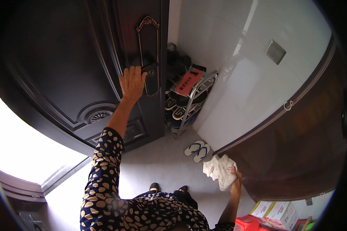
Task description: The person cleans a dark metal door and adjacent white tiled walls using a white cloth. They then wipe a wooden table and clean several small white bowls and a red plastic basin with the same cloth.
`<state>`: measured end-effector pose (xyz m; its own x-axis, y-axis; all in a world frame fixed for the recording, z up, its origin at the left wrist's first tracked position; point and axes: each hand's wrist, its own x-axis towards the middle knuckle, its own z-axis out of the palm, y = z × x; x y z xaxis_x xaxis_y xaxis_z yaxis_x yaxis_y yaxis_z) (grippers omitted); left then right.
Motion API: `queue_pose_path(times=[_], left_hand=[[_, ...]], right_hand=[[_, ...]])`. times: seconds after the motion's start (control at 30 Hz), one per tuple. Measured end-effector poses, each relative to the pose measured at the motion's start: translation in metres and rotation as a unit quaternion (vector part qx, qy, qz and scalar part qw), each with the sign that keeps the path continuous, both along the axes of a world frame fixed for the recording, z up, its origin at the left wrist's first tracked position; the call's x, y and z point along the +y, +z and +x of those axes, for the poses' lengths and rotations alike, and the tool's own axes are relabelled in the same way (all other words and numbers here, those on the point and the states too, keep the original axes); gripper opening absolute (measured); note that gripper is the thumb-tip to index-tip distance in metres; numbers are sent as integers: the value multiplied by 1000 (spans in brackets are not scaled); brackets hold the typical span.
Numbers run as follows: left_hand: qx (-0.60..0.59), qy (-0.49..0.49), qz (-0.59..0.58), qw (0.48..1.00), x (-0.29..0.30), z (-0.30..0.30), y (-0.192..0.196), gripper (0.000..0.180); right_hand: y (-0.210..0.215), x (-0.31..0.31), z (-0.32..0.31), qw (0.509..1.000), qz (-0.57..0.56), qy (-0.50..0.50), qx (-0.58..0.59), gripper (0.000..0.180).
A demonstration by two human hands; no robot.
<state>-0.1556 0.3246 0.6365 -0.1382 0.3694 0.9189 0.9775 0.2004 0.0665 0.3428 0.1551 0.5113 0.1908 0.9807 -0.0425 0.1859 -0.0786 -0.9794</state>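
My left hand (132,82) reaches up to the dark panelled door (61,57) and wraps its fingers over the door handle (148,68). Behind the handle runs a long ornamental plate with a copper-coloured border. A crumpled white cloth (220,169) hangs from my right hand (236,179), low at my right side. My right fingers are closed on the cloth's edge, and the thumb side faces up. Part of the handle is hidden under my left fingers.
A metal shoe rack (192,102) with several shoes stands beyond the door's edge. White flip-flops (197,150) lie on the grey floor. Right of me is a brown door (297,150); cartons (275,212) and a red container (247,223) sit below it. Bright light enters the doorway at left.
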Motion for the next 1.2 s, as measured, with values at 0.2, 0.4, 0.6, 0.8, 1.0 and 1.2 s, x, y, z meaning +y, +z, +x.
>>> queue_pose_path(times=[0.2,0.4,0.6,0.8,1.0,1.2], left_hand=[[-11,76,-28,997,13,-1,-3,23],[-62,93,-68,991,26,-11,-5,25],[-35,121,-49,991,34,-11,-5,25],[-32,87,-30,995,41,-19,-6,25],[-35,125,-43,991,34,-11,10,23],[-72,143,-84,984,44,-15,18,25]], right_hand=[[-9,29,41,975,67,82,-195,49],[1,69,49,890,24,200,408,56],[42,86,56,867,97,118,475,54],[65,110,54,872,158,100,452,51],[68,88,46,864,160,91,468,50],[76,89,37,852,165,115,483,49]])
